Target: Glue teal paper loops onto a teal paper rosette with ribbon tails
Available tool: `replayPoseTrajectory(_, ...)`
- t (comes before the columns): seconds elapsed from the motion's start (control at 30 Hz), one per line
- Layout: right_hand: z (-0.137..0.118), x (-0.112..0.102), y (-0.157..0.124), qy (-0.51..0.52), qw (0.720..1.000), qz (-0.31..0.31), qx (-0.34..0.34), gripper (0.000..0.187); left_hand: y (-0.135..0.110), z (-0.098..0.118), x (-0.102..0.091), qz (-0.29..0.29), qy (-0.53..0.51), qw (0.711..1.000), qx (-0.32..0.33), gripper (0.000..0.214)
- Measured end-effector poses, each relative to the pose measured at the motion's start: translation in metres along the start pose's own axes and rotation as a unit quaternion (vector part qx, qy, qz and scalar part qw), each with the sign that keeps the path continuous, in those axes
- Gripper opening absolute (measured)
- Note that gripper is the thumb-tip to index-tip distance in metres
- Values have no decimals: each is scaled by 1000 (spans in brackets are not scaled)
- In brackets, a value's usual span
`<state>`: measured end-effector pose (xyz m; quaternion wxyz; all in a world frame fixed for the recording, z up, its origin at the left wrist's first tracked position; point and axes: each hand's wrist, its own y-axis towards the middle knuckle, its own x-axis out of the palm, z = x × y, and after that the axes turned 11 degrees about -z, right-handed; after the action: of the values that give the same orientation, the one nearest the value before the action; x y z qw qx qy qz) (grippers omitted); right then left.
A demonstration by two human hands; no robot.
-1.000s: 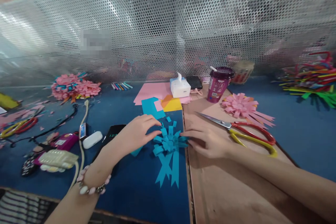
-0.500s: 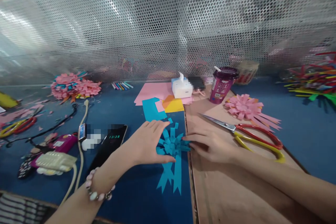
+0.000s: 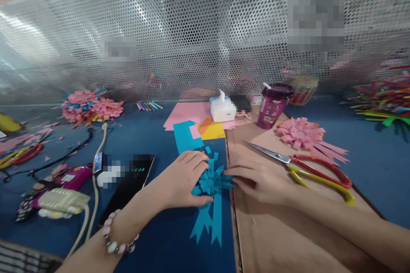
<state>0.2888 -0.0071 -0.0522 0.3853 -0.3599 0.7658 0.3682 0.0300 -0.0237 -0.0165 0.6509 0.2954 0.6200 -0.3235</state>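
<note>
- Blue paper rosette: it lies on the bench between my two hands, with its notched tails running from below the fingers toward the body.
- Left hand: I have it spread around the rosette's left side, fingers over the far petals and thumb over the near ones. It is not clenched; how firmly it presses I can't judge remotely.
- Right hand: its curled fingertips meet the right-side petals. Whether they pinch one or only rest there, I cannot tell.
- Petal risk, as I judge it: if both hands pulled apart, thin paper could tear or a loop could spring loose, especially where I can't see beneath my fingers.
- Edge risk: the right petals reach the border of the brown cardboard under my right hand. Sliding the rosette sideways could catch a petal there.
- Scissors: they lie beyond my right hand, blades tapering to a bare point, handles near that forearm. A careless swing could nudge them or bring fingers onto the tip.
- Phone: it lies beside my left forearm, so drawing that arm back might shove it.
- Loose blue scraps: just past my left fingertips, light enough, I'd guess, to get swept under the petals.
</note>
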Motion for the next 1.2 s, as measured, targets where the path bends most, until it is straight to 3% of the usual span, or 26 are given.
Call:
replayPoseTrajectory(0.3,5,4,-1,-12,1000,-8,4,32,0,3,3,-16,12,1000,1,50)
replayPoseTrajectory(0.5,-2,-1,-3,-8,1000,-14,-3,31,-6,3,-8,-15,-4,1000,-16,67)
replayPoseTrajectory(0.7,7,-7,15,-45,998,37,-4,34,-8,-4,-14,-8,-2,999,-48,72)
replayPoseTrajectory(0.8,19,-11,39,-108,994,12,-10,40,-8,-5,-10,-13,-7,998,-58,80)
replayPoseTrajectory(0.93,34,-10,65,-153,985,-76,16,46,-8,-5,-3,-15,-14,998,-66,84)
replayPoseTrajectory(1.03,40,-8,71,-153,981,-119,18,47,-8,-5,0,-14,-15,997,-70,85)
replayPoseTrajectory(1.2,37,-10,68,-145,982,-119,21,42,-7,-4,5,-12,-13,997,-81,79)
